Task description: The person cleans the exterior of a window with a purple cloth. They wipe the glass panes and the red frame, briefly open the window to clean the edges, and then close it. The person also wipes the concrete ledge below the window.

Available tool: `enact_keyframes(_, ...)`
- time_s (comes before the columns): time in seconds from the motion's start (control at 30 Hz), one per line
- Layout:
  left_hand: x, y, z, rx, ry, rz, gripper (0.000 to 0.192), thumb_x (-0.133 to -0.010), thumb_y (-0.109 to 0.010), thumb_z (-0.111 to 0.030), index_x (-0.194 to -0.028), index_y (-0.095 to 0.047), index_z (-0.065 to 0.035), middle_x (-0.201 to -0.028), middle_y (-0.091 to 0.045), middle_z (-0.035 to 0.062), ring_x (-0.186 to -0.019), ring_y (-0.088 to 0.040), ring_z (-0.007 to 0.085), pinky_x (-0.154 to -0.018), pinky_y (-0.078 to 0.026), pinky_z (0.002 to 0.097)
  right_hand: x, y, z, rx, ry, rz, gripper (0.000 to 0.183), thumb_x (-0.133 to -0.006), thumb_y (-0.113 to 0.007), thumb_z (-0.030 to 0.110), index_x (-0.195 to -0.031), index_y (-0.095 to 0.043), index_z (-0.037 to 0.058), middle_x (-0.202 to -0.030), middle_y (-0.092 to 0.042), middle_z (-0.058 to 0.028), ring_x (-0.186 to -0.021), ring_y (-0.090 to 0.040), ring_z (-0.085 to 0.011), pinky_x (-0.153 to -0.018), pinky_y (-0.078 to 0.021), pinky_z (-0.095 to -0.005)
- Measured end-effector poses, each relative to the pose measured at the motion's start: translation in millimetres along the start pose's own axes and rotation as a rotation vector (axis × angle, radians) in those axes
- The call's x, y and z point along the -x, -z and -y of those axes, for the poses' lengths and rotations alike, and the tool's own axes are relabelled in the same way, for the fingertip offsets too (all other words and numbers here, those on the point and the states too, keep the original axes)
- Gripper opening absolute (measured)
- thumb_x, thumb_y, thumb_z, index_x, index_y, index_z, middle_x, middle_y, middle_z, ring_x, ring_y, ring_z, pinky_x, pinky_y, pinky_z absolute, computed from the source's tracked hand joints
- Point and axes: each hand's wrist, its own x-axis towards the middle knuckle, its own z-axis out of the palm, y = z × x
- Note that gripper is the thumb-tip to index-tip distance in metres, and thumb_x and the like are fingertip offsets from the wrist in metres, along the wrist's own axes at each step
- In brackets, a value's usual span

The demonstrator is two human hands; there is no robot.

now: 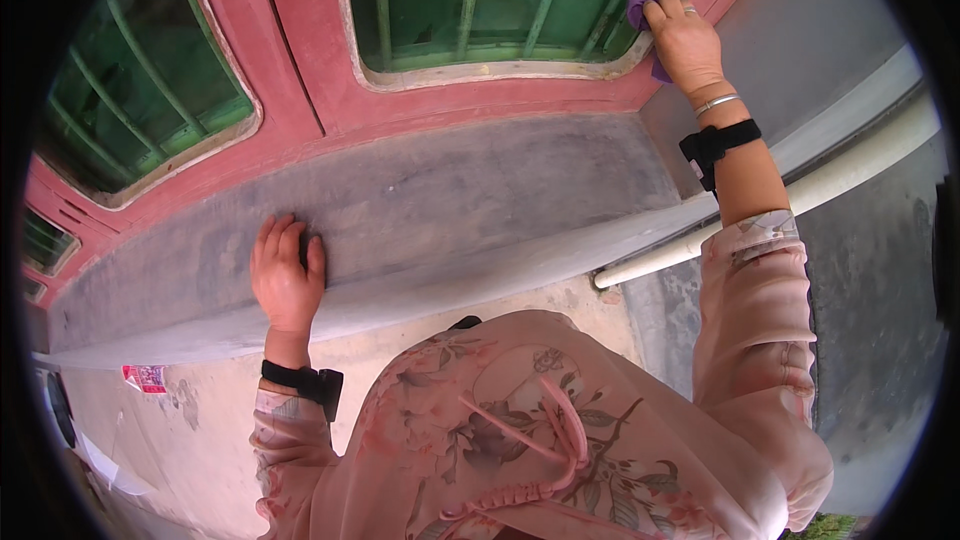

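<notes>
My right hand (684,37) grips a purple cloth (640,9) against the lower right corner of a window pane (502,0), where the glass meets its frame. A bit of the same cloth hangs below the fingers. Green-looking glass with upright bars behind it fills the pink window frame (480,99). My left hand (286,266) rests with its palm down on the grey concrete windowsill (480,172), near the sill's front edge. Its fingers are slightly apart and nothing shows in it. The palm side is hidden.
A second barred window pane (142,67) is at the left. A pale pipe (825,180) runs along the wall at the right, beside the sill's end. Low on the left, a red-and-white printed paper (145,379) is stuck to the pale surface below the sill.
</notes>
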Motion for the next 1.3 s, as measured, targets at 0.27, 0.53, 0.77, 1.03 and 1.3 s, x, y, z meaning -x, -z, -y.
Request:
enact_keyframes(0.27, 1.4, 0.7, 1.5, -0.009, -0.033, -0.025, 0.018, -0.069, -0.057, -0.014, -0.084, -0.058, -0.0046, -0.095, -0.057, 0.0085, -0.096, -0.05, 0.0291, -0.079, -0.04, 0.0377, 23.5, -17.3, 57.1, -0.269, -0.027, 0.322, 0.013, -0.066, -0.05, 0.006, -0.079, -0.052, 0.0071, -0.079, -0.052, -0.0078, -0.075, -0.055, -0.0251, -0.061, -0.0472, -0.0345)
enact_keyframes(0.53, 1.3, 3.9, -1.6, 0.008, -0.031, 0.009, 0.015, -0.069, -0.056, -0.012, -0.083, -0.058, -0.006, -0.095, -0.057, 0.0083, -0.098, -0.05, 0.0286, -0.079, -0.041, 0.037, -11.0, 8.3, 96.3, -0.622, -0.093, 0.355, 0.013, -0.067, -0.051, 0.01, -0.078, -0.052, 0.0037, -0.083, -0.054, -0.0114, -0.08, -0.054, -0.029, -0.067, -0.0451, -0.0371)
enact_keyframes(0.77, 1.8, 2.6, -1.5, 0.03, -0.046, -0.018, 0.015, -0.069, -0.056, -0.014, -0.081, -0.058, -0.0063, -0.092, -0.058, 0.0076, -0.094, -0.051, 0.0278, -0.077, -0.041, 0.0377, -52.4, 28.3, 152.7, -0.67, 0.108, 0.225, 0.014, -0.066, -0.054, 0.013, -0.075, -0.053, 0.0025, -0.076, -0.054, -0.0109, -0.073, -0.055, -0.0279, -0.062, -0.0456, -0.0354)
enact_keyframes(1.03, 1.5, -2.1, 0.0, 0.013, -0.05, -0.038, 0.014, -0.069, -0.056, -0.015, -0.081, -0.058, -0.0067, -0.092, -0.058, 0.0072, -0.095, -0.051, 0.027, -0.077, -0.041, 0.0376, -93.9, 59.5, 202.2, -0.718, 0.231, 0.197, 0.009, -0.062, -0.05, 0.006, -0.069, -0.056, 0.003, -0.071, -0.054, -0.0109, -0.069, -0.055, -0.0266, -0.057, -0.0459, -0.0354)
enact_keyframes(1.3, 3.1, -8.7, 3.1, 0.003, -0.019, -0.006, 0.016, -0.069, -0.055, -0.016, -0.082, -0.057, -0.0072, -0.094, -0.057, 0.007, -0.093, -0.051, 0.0261, -0.077, -0.041, 0.0361, -102.3, 60.7, 215.0, -1.1, -0.148, 0.238, 0.014, -0.063, -0.05, 0.008, -0.071, -0.059, 0.0022, -0.074, -0.058, -0.0156, -0.072, -0.057, -0.0321, -0.064, -0.0452, -0.0392)
